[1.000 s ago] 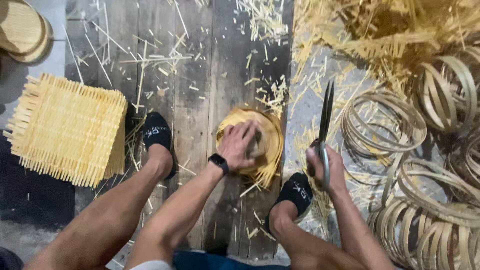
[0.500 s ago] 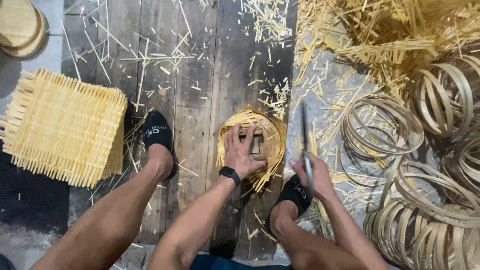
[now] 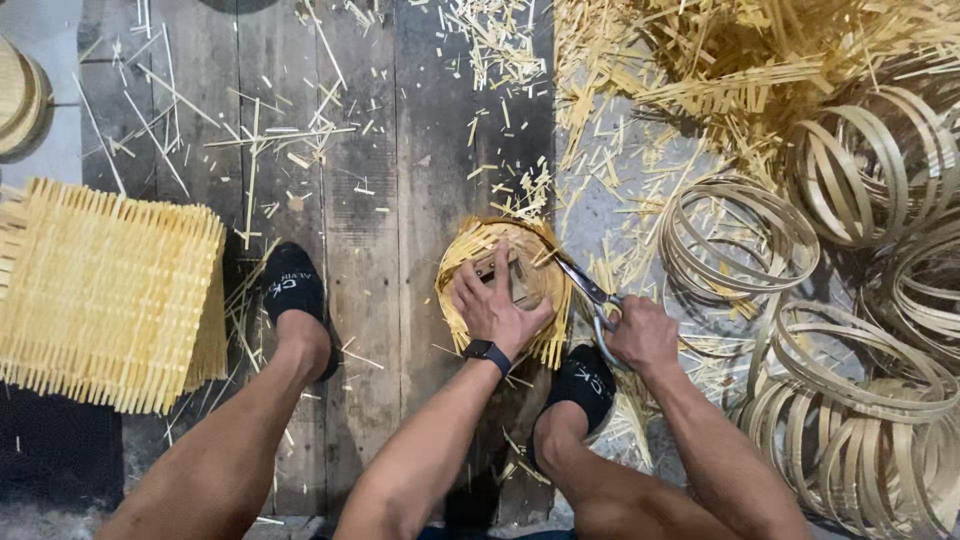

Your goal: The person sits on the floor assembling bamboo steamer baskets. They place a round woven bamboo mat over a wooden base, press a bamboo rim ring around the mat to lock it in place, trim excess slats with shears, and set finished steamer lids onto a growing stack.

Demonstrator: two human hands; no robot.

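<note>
- The left hand [image 3: 492,305] presses flat on a small round woven bamboo piece [image 3: 503,290] on the wooden floor [image 3: 360,200], fingers spread over a little block [image 3: 510,280] that sits on its middle; this grip is a flat hold-down, not a closed grasp.
- The right hand [image 3: 640,335] has its grip closed through the handles of a pair of scissors [image 3: 590,295], whose blades point up and left to the woven piece's right rim, just beside the left hand.
- Judging by the rim, trimming is part done: the upper edge looks rounded, while loose strip ends stick out below the left hand and toward the right foot.
- Cut slivers [image 3: 500,40] lie scattered ahead of both hands, which suggests much cutting is done.
- Far left of the left hand lies a stack of square woven mats [image 3: 105,290], untrimmed.
- Right of the right hand lie many bamboo hoops [image 3: 740,235]; none is fitted on the piece under the hand.
</note>
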